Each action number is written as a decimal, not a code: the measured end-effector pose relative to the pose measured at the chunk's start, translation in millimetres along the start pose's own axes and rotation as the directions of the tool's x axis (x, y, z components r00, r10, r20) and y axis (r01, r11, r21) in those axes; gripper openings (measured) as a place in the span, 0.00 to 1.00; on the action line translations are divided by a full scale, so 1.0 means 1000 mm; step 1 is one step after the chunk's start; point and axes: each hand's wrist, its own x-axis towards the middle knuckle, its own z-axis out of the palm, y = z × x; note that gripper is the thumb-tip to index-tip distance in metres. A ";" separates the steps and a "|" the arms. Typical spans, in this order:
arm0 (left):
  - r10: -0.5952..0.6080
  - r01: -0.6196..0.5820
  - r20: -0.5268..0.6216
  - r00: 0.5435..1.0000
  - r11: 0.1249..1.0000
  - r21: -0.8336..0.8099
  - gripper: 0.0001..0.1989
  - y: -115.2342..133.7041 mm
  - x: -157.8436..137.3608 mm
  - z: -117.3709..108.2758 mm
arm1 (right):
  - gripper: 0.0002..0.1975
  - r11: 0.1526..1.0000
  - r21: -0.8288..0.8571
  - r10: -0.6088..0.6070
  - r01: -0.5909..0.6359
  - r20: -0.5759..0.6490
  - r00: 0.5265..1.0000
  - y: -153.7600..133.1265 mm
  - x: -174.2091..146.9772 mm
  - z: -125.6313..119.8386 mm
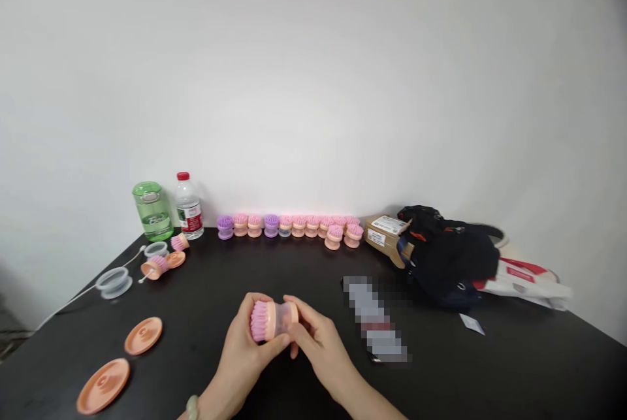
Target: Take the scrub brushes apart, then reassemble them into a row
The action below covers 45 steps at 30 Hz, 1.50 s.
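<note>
Between my hands lies a scrub brush (283, 317) turned on its side, with pink bristles to the left, peach rings and a translucent middle. My left hand (241, 349) is wrapped around the bristle end, thumb along the lower side. Fingers of my right hand (321, 340) grip the peach ring at the other end; some fingertips are hidden behind it. To the left, two orange discs (144, 335) lie flat on the black table (206, 302). Farther back are loose brush parts: a translucent ring (114, 282) and a pink-bristled piece (155, 267).
A row of pink and purple brushes (271, 225) stands along the wall. Back left are a green bottle (154, 214) and a water bottle (189, 211). A cardboard box (385, 237), a dark bag (453, 263) and a blurred-out phone-like object (375, 319) lie on the right.
</note>
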 end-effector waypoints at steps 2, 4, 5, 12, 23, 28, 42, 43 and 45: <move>-0.037 0.042 0.044 0.998 0.993 -0.113 0.25 -0.001 -0.001 0.001 | 0.26 0.989 -0.101 -0.108 0.106 -0.020 0.994 0.000 -0.001 -0.004; -0.067 0.082 0.080 0.995 0.977 -0.198 0.25 0.001 -0.002 0.003 | 0.25 0.948 -0.206 -0.251 0.241 -0.027 0.968 0.001 -0.002 -0.008; -0.084 0.105 0.097 0.992 0.967 -0.232 0.25 0.002 -0.003 0.003 | 0.24 0.917 -0.257 -0.322 0.306 -0.023 0.946 0.001 -0.002 -0.009; -0.206 0.325 0.302 0.931 0.846 -0.422 0.24 0.002 -0.005 0.003 | 0.26 0.695 -0.443 -0.582 0.566 0.114 0.805 -0.010 -0.002 -0.016; -0.304 0.419 0.335 0.892 0.834 -0.359 0.30 -0.003 -0.001 0.002 | 0.26 0.467 -0.473 -0.696 0.747 0.324 0.640 -0.028 -0.006 -0.018; -0.227 0.335 0.328 0.917 0.885 -0.323 0.28 -0.001 -0.004 0.003 | 0.18 0.508 -0.557 -0.650 0.657 0.253 0.717 -0.022 -0.007 -0.018; -0.026 0.154 0.302 0.953 0.900 -0.409 0.25 0.005 -0.010 0.001 | 0.18 0.932 -0.302 -0.184 0.200 0.081 0.980 -0.003 -0.010 -0.004; -0.005 0.137 0.314 0.949 0.906 -0.400 0.24 0.006 -0.011 0.001 | 0.19 0.949 -0.263 -0.156 0.174 0.088 0.984 -0.001 -0.011 -0.002; 0.024 0.106 0.337 0.941 0.927 -0.360 0.24 0.007 -0.010 0.001 | 0.22 0.972 -0.203 -0.104 0.122 0.098 0.990 0.001 -0.012 0.000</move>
